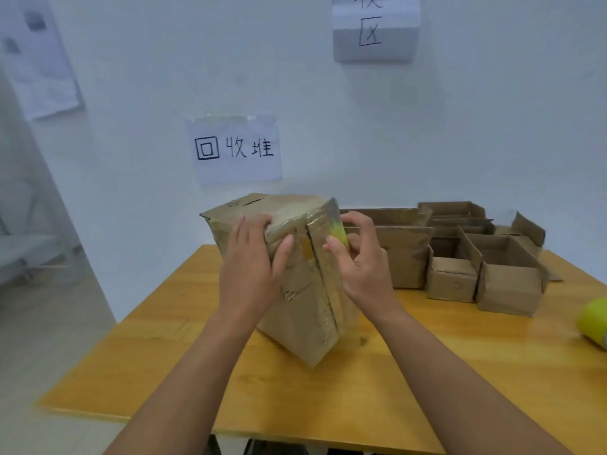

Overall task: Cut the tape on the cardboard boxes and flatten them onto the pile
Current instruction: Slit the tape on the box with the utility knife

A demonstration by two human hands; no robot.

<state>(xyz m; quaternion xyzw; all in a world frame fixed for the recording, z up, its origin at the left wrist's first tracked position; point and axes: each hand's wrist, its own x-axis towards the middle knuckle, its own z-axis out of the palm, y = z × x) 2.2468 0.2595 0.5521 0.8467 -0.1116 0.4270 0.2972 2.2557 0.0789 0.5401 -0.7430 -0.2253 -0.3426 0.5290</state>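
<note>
Partly hidden yellow object [338, 232] behind box [305, 310].

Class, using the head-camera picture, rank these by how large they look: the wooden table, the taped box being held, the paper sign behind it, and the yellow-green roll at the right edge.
1. Wooden table
2. Taped box, nearer the camera
3. Paper sign
4. Yellow-green roll, cut off by the frame

At the centre of the frame we see a taped box [305, 284] tilted on the table [157, 339], between our two hands. A cluster of open boxes [460, 254] sits behind it to the right, a roll [594, 320] at the right edge, and a paper sign [236, 149] hangs above on the wall [476, 126].
</note>
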